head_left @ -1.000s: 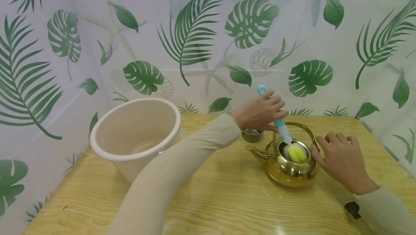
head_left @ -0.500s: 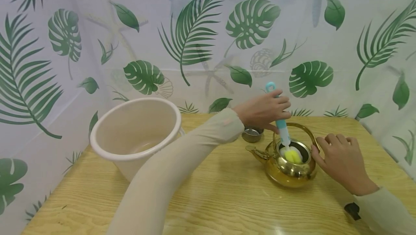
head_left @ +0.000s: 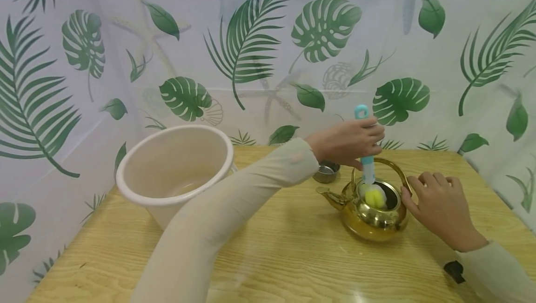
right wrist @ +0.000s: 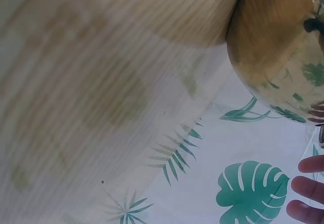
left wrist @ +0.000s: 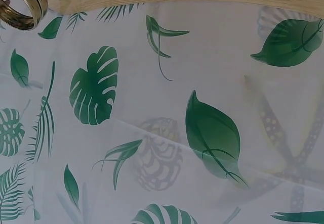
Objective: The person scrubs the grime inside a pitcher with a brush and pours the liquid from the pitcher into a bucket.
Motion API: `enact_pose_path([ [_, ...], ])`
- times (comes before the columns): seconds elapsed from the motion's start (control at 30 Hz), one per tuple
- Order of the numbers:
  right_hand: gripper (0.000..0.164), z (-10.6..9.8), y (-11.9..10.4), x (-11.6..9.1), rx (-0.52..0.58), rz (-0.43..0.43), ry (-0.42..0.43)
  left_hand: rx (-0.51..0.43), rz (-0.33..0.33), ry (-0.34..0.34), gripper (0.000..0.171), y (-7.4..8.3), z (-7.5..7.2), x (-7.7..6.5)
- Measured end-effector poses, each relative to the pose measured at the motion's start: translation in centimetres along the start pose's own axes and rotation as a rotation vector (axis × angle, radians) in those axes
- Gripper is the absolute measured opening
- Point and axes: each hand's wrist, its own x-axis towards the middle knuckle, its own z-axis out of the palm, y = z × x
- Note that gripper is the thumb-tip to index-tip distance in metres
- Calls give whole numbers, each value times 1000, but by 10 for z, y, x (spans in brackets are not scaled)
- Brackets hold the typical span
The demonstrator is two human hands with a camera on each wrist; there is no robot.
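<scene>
In the head view my left hand [head_left: 349, 142] grips the light-blue handle of a bottle brush [head_left: 368, 161]. Its yellow and white sponge head sits down in the mouth of a shiny brass kettle [head_left: 374, 221], partly hidden by the rim. The kettle stands upright on the table, spout to the left, its hoop handle [head_left: 391, 165] raised. My right hand [head_left: 439, 205] pinches the right lower end of that hoop between thumb and fingers. The right wrist view catches the kettle's rounded side [right wrist: 283, 47] and fingertips [right wrist: 306, 186]; the left wrist view catches the hoop handle [left wrist: 38, 6].
A large cream bucket [head_left: 176, 163] stands at the left of the wooden table [head_left: 293, 256], below my left forearm. Behind the kettle's spout is a small round metal container [head_left: 326, 173]. A leaf-patterned sheet [head_left: 259, 37] hangs behind the table.
My left hand and the brush handle have swung to the right, from a leftward lean to nearly upright. The sponge has shifted left and lower inside the kettle mouth. My right hand stays put.
</scene>
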Motion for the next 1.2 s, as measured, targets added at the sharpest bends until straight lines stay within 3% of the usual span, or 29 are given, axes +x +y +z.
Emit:
enact_pose_path([
  [0.33,60,1,0,-1,1,-17,16,87,-133,48,58,13,3,-7],
  [0.77,60,1,1,0,-7,-17,22,-93,-328,86,54,29,17,-15],
  [0.9,60,1,2,0,-4,-9,20,-142,-335,90,54,27,21,-16],
  [1.2,60,2,1,0,-5,3,32,-234,-276,49,59,15,20,-11],
])
